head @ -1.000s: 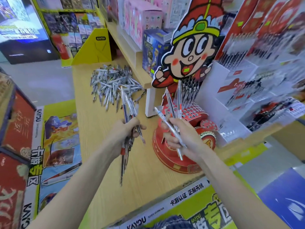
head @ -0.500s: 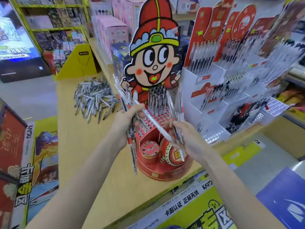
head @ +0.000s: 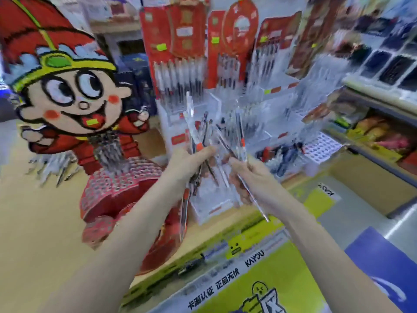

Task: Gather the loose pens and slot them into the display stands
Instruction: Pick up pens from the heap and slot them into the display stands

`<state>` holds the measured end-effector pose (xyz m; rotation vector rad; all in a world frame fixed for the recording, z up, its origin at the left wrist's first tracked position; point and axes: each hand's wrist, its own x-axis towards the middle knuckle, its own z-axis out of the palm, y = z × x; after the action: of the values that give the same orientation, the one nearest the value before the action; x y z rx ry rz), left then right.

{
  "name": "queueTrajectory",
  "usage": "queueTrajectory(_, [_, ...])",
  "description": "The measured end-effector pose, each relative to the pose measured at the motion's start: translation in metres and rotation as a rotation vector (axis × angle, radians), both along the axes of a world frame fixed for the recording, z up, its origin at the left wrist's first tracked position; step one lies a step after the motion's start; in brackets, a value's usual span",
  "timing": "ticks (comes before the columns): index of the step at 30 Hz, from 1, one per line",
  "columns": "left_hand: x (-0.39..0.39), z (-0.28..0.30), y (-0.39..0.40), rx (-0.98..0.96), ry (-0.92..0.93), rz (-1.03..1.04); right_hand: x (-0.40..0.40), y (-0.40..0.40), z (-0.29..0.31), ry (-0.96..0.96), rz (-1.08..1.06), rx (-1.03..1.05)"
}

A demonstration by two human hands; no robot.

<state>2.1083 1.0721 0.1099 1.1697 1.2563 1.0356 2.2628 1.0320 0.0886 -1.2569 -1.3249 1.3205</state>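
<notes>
Left hand point(head: 189, 163) grips a bundle of pens point(head: 194, 141); right hand point(head: 250, 177) holds a few pens point(head: 241, 136); blur hides their count; white tiered stand point(head: 212, 204) just beyond both.

the whole view is smeared by motion blur. the bundle of clear-barrelled pens with orange bands point(head: 195, 141) gripped in the left hand point(head: 191, 164) cannot be counted, and its lower ends blur past the wrist. the right hand point(head: 250, 177) hides the middle of its few pens point(head: 241, 134). behind both grips, the white tiered pen stand point(head: 209, 206) shows no distinct slots. the red cartoon-figure stand point(head: 117, 190) is cut off at the left edge.
</notes>
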Motion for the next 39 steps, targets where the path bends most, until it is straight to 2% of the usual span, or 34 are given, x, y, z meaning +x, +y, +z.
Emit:
queueTrajectory(5, [0.103,0.007,0.011,0.023,0.018,-0.076,0.085,0.009,0.012,-0.234,-0.059,0.209])
queueTrajectory(8, [0.156,0.008,0.026,0.033,0.032,-0.159,0.136,0.02,0.014,-0.235,-0.137,0.168])
queueTrajectory(10, [0.187,0.006,0.039,0.041,0.068,-0.225,0.166,0.031,0.014,-0.336,-0.174,0.196])
queueTrajectory(13, [0.225,-0.001,0.065,0.019,0.041,-0.274,0.206,0.05,0.016,-0.429,-0.116,0.198])
queueTrajectory(17, [0.267,-0.008,0.11,-0.096,-0.106,-0.203,0.257,0.082,0.014,-0.267,-0.066,0.021])
queueTrajectory(21, [0.302,-0.003,0.151,-0.239,-0.144,-0.196,0.292,0.119,0.012,-0.275,-0.006,-0.071])
queueTrajectory(24, [0.322,0.002,0.173,-0.279,-0.159,-0.196,0.31,0.144,0.014,-0.263,0.019,-0.075])
queueTrajectory(29, [0.341,0.012,0.193,-0.24,-0.274,-0.078,0.327,0.182,0.022,-0.165,0.163,-0.099])
queueTrajectory(32, [0.343,0.019,0.203,-0.184,-0.267,0.107,0.341,0.2,0.024,-0.036,0.29,-0.122])
queueTrajectory(36, [0.331,0.032,0.221,-0.143,-0.403,0.383,0.38,0.219,0.025,0.03,0.468,-0.153])
queueTrajectory(39, [0.333,0.036,0.223,-0.127,-0.363,0.383,0.403,0.235,0.024,0.284,0.478,-0.19])
